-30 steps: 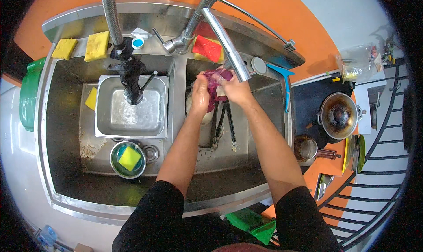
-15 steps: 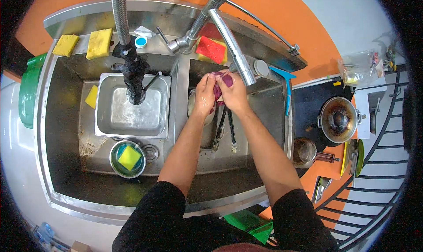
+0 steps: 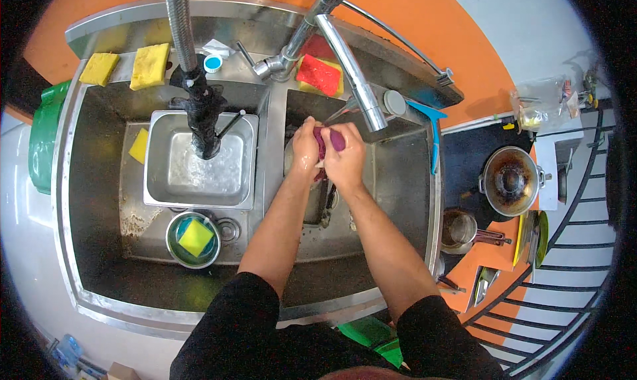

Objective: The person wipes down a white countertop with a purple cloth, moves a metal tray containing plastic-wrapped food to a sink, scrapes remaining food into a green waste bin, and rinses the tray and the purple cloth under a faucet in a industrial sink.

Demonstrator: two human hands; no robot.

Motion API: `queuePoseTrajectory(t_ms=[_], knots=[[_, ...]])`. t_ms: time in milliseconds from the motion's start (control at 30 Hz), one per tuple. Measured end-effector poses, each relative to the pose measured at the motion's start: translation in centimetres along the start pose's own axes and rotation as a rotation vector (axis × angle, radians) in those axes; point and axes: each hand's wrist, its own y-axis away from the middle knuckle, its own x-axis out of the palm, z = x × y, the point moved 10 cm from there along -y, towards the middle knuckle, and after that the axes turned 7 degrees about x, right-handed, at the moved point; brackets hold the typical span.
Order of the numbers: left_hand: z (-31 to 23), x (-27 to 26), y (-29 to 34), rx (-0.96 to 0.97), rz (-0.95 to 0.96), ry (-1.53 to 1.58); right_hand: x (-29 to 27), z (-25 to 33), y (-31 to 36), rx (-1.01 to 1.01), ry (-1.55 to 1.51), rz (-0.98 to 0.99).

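Over the right-hand sink basin, both my hands grip a crumpled maroon cloth point(image 3: 338, 140) beneath the chrome tap point(image 3: 363, 93). My left hand point(image 3: 306, 148) is closed on its left side, wet on the back. Around the right side wraps my right hand point(image 3: 346, 157), with part of the cloth bulging out by the thumb. A thin stream of water point(image 3: 341, 111) runs from the spout toward the hands. Below them, dark long-handled items point(image 3: 327, 204) lie in the basin, partly hidden by my forearms. A pale round vessel is mostly covered by my left hand.
The left basin holds a steel pan point(image 3: 199, 203) under a black sprayer point(image 3: 202, 108), and a small pot point(image 3: 170, 250) with a yellow-green sponge. Yellow sponges point(image 3: 150, 66) and a red pad point(image 3: 318, 75) rest along the back ledge. A blue squeegee point(image 3: 434, 138) hangs on the right rim.
My hands have shifted slightly down, the right one turning over the cloth. My right forearm has moved left, now covering more of the long-handled items.
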Motion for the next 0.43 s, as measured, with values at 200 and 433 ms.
queuePoseTrajectory(t_ms=[200, 433], knots=[[-1.6, 2.2, -0.8, 0.277, 0.354, -0.236, 0.6, -2.3, -3.3, 0.296, 0.105, 0.094], [-1.4, 0.6, -1.1, 0.284, 0.126, -0.114, 1.2, -5.4, -2.0, 0.461, -0.444, 0.011]])
